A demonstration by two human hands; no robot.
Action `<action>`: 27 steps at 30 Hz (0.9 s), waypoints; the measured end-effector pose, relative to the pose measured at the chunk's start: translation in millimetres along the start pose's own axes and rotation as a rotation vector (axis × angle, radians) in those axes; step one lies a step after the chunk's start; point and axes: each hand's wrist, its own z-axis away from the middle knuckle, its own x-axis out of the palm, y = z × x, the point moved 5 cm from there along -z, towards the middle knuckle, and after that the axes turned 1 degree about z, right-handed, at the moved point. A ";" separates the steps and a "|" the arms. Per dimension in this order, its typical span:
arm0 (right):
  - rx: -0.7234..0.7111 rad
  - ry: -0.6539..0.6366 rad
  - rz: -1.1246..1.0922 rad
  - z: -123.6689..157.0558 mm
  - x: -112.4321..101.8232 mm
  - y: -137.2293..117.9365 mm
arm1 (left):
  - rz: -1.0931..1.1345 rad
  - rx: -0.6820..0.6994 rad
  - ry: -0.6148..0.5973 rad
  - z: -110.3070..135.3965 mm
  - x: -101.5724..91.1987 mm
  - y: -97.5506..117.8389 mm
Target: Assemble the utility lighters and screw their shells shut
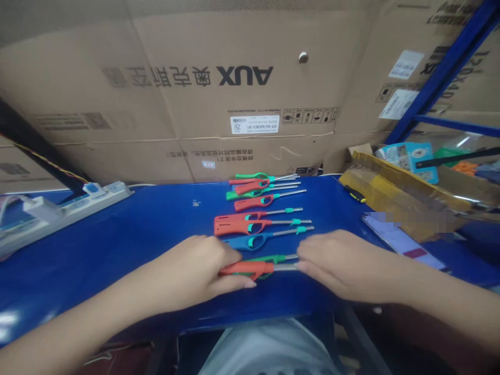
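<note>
My left hand point(187, 273) wraps over the handle of an orange utility lighter point(246, 270) lying on the blue table top point(117, 260), with the thumb along its near side. My right hand point(336, 263) pinches that lighter's metal stem point(285, 267) near its end. A green lighter point(273, 259) lies partly under the orange one, mostly hidden. Just beyond them is a blue lighter with a teal trigger point(250, 241). Farther back, several more orange and green lighters point(250, 203) lie side by side, stems pointing right.
A white power strip point(78, 208) lies at the table's left side. To the right are a phone point(402, 242), a small screwdriver point(354, 194) and yellow packaging point(394, 192). Cardboard boxes point(203, 88) stand behind the table, with a blue shelf frame point(441, 78) at right.
</note>
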 end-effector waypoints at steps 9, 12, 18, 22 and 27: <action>0.268 0.221 -0.026 -111.3 6.5 119.5 | 0.001 0.008 0.187 -82.5 -0.3 -51.7; 0.273 0.153 -0.015 -132.2 17.6 138.6 | -0.005 -0.039 0.258 -97.1 5.8 -69.5; 0.207 0.111 -0.007 -129.5 11.4 122.6 | -0.142 0.026 0.505 -97.1 2.1 -71.1; 0.162 0.127 -0.016 -108.7 -9.4 82.2 | -0.409 0.044 0.512 -91.1 -5.7 -47.4; 0.013 -0.023 -0.114 -67.1 -19.1 17.7 | -0.467 0.034 0.201 -64.9 5.7 3.4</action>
